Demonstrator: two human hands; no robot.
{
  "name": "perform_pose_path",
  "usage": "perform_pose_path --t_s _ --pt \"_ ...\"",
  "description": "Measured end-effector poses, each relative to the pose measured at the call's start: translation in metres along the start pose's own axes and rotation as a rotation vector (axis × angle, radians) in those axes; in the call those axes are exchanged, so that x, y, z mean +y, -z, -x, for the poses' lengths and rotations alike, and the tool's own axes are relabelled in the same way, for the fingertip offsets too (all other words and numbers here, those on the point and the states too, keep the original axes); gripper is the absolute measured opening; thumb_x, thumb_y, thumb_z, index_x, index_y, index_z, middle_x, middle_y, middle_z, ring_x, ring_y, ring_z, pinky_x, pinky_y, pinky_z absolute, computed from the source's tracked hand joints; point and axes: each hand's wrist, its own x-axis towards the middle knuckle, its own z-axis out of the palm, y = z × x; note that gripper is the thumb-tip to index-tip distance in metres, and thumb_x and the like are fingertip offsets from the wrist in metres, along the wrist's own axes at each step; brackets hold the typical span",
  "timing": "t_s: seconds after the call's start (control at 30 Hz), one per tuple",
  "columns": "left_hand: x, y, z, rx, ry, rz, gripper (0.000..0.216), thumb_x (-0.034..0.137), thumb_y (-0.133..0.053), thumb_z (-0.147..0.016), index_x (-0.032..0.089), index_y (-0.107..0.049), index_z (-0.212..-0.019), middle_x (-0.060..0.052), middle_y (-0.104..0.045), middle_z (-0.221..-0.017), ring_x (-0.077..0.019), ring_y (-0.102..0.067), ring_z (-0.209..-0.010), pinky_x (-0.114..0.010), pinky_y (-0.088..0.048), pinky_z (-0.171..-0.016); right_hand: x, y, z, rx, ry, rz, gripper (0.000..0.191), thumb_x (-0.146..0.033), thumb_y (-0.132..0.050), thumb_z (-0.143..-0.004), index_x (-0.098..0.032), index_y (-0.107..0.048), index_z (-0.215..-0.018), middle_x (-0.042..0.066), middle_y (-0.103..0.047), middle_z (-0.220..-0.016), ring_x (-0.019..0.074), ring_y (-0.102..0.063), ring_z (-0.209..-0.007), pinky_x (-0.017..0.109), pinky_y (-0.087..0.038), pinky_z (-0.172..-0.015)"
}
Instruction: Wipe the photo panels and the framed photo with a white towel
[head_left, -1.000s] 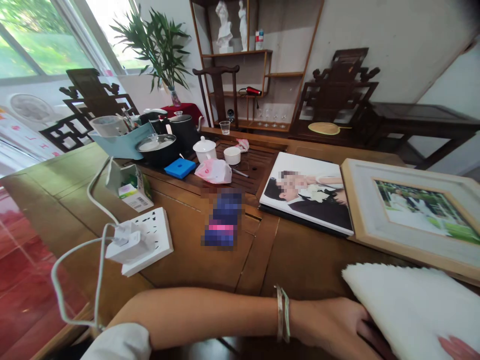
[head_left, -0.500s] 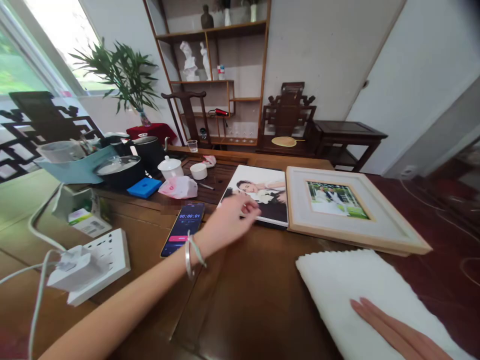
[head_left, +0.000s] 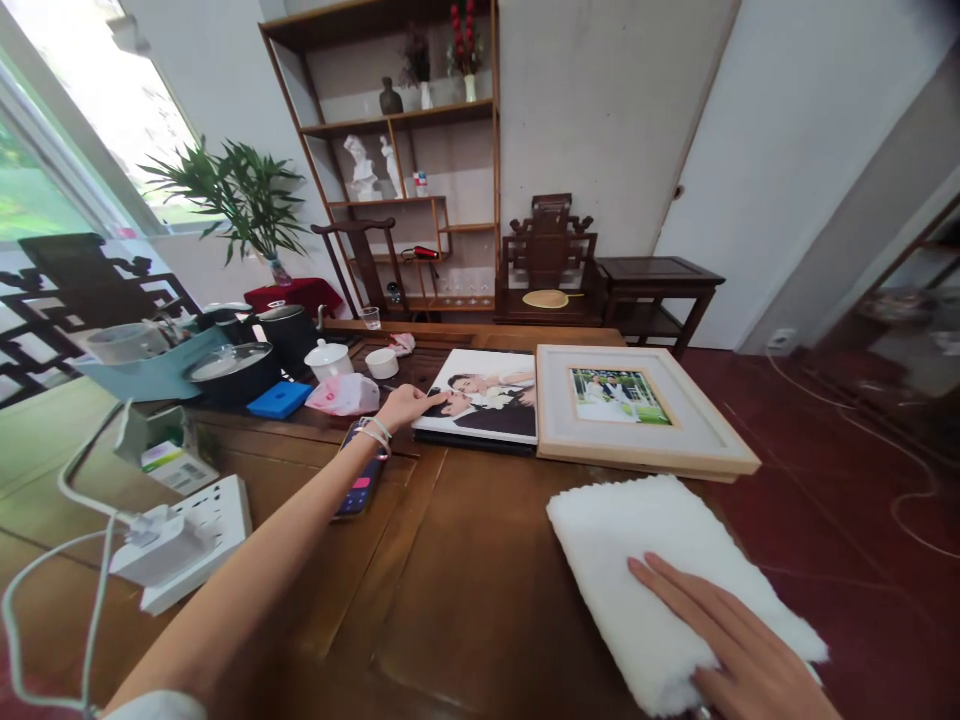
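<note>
My left hand reaches across to the left edge of a white-edged wedding photo panel, which rests on something black. One finger or the thumb lies on its picture, and the other fingers are partly hidden. My right hand lies on a folded, fluffy white towel at the near right, its fingers stretched out flat. Beside the panel, a wide wooden picture frame holds a small photo of a couple outdoors. A phone lies under my left forearm, partly covered by it.
A white power strip with cables and an open small box are at the left. Behind them stand a black pan, a blue box, a lidded white cup and a pink-white plastic packet.
My left hand has moved left, from over the near part of the photo panel to its left edge. More of my right hand now shows on the towel. The view has shifted.
</note>
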Motion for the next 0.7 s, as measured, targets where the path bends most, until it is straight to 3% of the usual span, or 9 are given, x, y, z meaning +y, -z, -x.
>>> perform_pose_path --t_s 0.1,0.2,0.3,0.4,0.57,0.7 --pt "0.0 0.002 -0.004 -0.024 0.016 0.086 0.047 0.041 -0.079 -0.052 0.016 -0.044 -0.034 0.008 -0.03 -0.03 -0.0066 -0.028 -0.041 -0.024 -0.014 -0.046 -0.003 -0.004 0.008 -0.032 -0.063 -0.053 0.023 -0.004 -0.048 -0.064 -0.021 -0.045 -0.049 0.007 -0.049 -0.135 0.0287 -0.042 -0.125 0.042 -0.048 -0.09" --pt "0.0 0.002 -0.006 -0.052 0.055 0.212 0.039 0.041 -0.076 -0.059 0.015 -0.05 -0.044 0.006 -0.041 -0.035 -0.0069 -0.034 -0.04 -0.023 -0.019 -0.044 -0.004 -0.009 0.013 -0.055 -0.098 -0.095 0.021 -0.002 -0.047 -0.06 -0.02 -0.047 -0.05 0.009 -0.044 -0.139 0.0302 -0.038 -0.128 0.046 -0.045 -0.093" --pt "0.002 0.0 -0.003 -0.082 0.091 0.352 0.034 0.041 -0.073 -0.064 0.015 -0.053 -0.056 0.003 -0.053 -0.045 -0.0081 -0.042 -0.042 -0.021 -0.028 -0.044 -0.003 -0.009 0.011 -0.041 -0.086 -0.094 0.02 -0.001 -0.046 -0.059 -0.02 -0.047 -0.051 0.009 -0.043 -0.14 0.0305 -0.037 -0.128 0.046 -0.046 -0.092" --pt "0.004 0.004 0.006 -0.065 0.101 0.46 0.034 0.038 -0.076 -0.062 0.015 -0.05 -0.061 0.004 -0.053 -0.047 -0.0073 -0.043 -0.041 -0.02 -0.032 -0.043 -0.002 -0.006 0.006 -0.009 -0.041 -0.071 0.021 -0.001 -0.045 -0.06 -0.02 -0.045 -0.05 0.008 -0.044 -0.139 0.0303 -0.041 -0.126 0.045 -0.048 -0.088" --pt "0.008 0.032 0.039 0.023 0.043 0.572 0.035 0.035 -0.077 -0.06 0.017 -0.049 -0.072 0.006 -0.057 -0.054 -0.0072 -0.051 -0.045 -0.018 -0.038 -0.045 -0.002 -0.006 0.009 -0.004 -0.019 -0.052 0.023 0.001 -0.041 -0.062 -0.019 -0.045 -0.052 0.01 -0.045 -0.139 0.0295 -0.039 -0.127 0.047 -0.048 -0.089" --pt "0.008 0.066 0.087 0.015 0.014 0.593 0.032 0.033 -0.076 -0.062 0.016 -0.055 -0.08 0.004 -0.062 -0.06 -0.0094 -0.056 -0.046 -0.018 -0.04 -0.043 0.0 -0.005 0.01 -0.008 0.025 -0.054 0.027 0.005 -0.038 -0.064 -0.018 -0.045 -0.054 0.012 -0.045 -0.138 0.0285 -0.038 -0.128 0.048 -0.046 -0.092"
